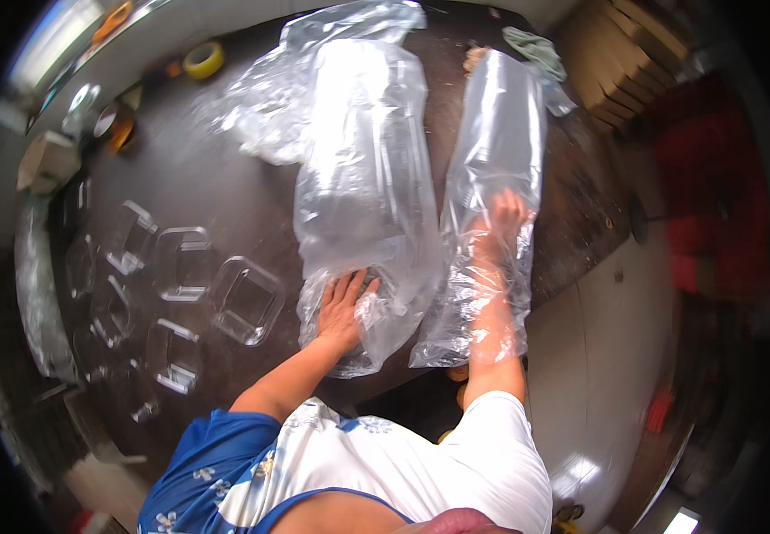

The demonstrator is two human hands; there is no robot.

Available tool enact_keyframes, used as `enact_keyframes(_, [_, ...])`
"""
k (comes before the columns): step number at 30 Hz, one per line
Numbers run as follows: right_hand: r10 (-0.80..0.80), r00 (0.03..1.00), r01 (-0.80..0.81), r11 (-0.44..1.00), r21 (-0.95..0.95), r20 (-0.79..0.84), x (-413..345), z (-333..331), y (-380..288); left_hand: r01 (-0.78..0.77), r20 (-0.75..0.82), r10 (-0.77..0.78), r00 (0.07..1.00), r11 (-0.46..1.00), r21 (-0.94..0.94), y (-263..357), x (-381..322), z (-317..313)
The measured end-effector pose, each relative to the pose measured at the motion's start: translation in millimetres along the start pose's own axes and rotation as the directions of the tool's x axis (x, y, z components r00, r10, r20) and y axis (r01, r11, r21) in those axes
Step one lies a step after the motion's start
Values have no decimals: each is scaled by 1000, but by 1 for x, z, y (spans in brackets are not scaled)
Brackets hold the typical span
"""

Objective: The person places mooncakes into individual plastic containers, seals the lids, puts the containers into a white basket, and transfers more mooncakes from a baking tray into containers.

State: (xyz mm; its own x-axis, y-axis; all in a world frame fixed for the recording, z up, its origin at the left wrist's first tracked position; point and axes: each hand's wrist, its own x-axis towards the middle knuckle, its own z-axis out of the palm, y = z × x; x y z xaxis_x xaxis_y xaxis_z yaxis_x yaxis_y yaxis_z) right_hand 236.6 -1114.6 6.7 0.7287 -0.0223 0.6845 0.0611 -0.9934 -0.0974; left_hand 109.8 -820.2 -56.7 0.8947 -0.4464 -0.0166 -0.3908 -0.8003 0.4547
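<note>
Two long clear plastic bags lie side by side on a dark table, each filled with what look like nested clear plastic containers. On the near end of the wide bag [365, 173] rests my left hand [343, 310], fingers spread against the crumpled film. My right hand [508, 210] is inside the narrower bag [502, 127], its forearm covered by the film. Its fingers are bent near the end of the stack; whether they grip it cannot be told through the film. Several loose clear plastic containers [248, 300] are scattered on the table to the left.
Crumpled clear film [271, 113] lies behind the wide bag. A yellow tape roll [203, 60] and a brown tape roll [114, 127] are at the far left. A greenish cloth [535, 50] and cardboard boxes [625, 60] are at the far right. The table's right edge [575, 270] borders a tiled floor.
</note>
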Motion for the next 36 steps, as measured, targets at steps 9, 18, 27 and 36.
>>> enact_keyframes(9, [500,844,-531,830,169,193,-148,-119,-37,-56,-108,36,994,980,-191,-4,-17,10])
enact_keyframes(18, [682,117,-769,-398,500,722,-302,-358,-172,-113,-392,-117,912,849,-516,54,-128,-98])
enact_keyframes(27, [115,708,-706,160,690,697,-245,-318,-319,79,-38,-226,973,485,-871,69,-324,-135])
enact_keyframes(36, [-278,701,-618,222,754,657,-215,-322,-437,66,-93,-586,805,244,-967,-19,-387,-191])
